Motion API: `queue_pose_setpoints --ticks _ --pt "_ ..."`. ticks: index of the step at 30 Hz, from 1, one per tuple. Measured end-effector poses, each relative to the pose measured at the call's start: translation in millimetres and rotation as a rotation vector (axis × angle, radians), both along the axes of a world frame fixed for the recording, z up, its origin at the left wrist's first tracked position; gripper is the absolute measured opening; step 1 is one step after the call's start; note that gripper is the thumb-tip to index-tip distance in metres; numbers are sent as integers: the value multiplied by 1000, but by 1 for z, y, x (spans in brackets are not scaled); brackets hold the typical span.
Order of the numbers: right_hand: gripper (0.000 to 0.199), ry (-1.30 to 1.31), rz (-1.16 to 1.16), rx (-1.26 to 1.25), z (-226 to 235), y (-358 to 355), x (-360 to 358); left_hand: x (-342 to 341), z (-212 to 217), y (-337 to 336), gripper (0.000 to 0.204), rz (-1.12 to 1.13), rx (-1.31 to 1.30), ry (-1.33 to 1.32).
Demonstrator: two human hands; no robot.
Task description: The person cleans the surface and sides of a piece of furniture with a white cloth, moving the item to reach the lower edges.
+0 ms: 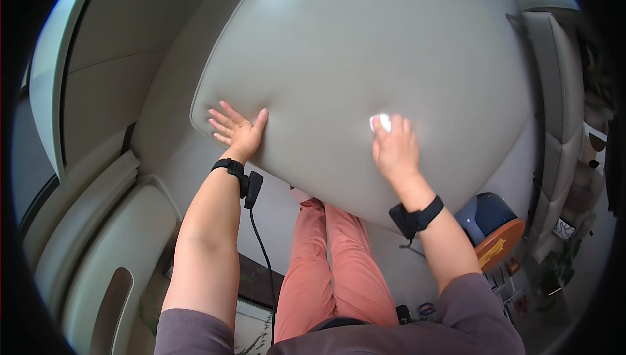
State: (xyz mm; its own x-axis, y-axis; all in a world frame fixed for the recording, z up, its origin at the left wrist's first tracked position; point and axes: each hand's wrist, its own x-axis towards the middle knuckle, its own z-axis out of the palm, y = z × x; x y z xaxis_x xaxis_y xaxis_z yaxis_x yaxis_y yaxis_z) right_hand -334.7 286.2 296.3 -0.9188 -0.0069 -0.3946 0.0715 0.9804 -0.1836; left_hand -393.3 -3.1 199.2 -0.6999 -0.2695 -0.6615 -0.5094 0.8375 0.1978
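Note:
A large grey padded cushion (339, 48) with a smooth, leather-like cover and a piped edge spreads out before me. My left hand (242, 132) rests on it by the near left corner, fingers spread and holding nothing. Under that palm the cover is slightly dented. Farther right, my right hand (398, 149) presses a small white wad (380, 123) against the cover, gripping it between thumb and fingers. Whether the wad is cloth, paper or sponge cannot be made out, since the fingers hide most of it.
A black cable (264, 244) hangs from the band on my left wrist. At the right stands a dark blue, rounded object (486, 215) beside an orange-brown round top (502, 244). A grey padded sofa (557, 126) lines the far right. Pale curved furniture (120, 250) stands at the left.

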Motion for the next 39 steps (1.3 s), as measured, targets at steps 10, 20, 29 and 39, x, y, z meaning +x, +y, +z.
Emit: queue_pose_setpoints --ticks 10,20,29,39 --pt "35 383 -227 -43 1 49 -74 -2 -1 6 113 -4 -6 -11" --pt "38 -200 -172 -328 19 -94 131 0 -6 2 114 -22 -24 -66" --pt "38 481 -809 -272 -10 13 32 -7 23 9 114 -20 74 -32" --pt "47 605 -677 186 -73 18 33 -39 25 -77 68 -729 151 771"
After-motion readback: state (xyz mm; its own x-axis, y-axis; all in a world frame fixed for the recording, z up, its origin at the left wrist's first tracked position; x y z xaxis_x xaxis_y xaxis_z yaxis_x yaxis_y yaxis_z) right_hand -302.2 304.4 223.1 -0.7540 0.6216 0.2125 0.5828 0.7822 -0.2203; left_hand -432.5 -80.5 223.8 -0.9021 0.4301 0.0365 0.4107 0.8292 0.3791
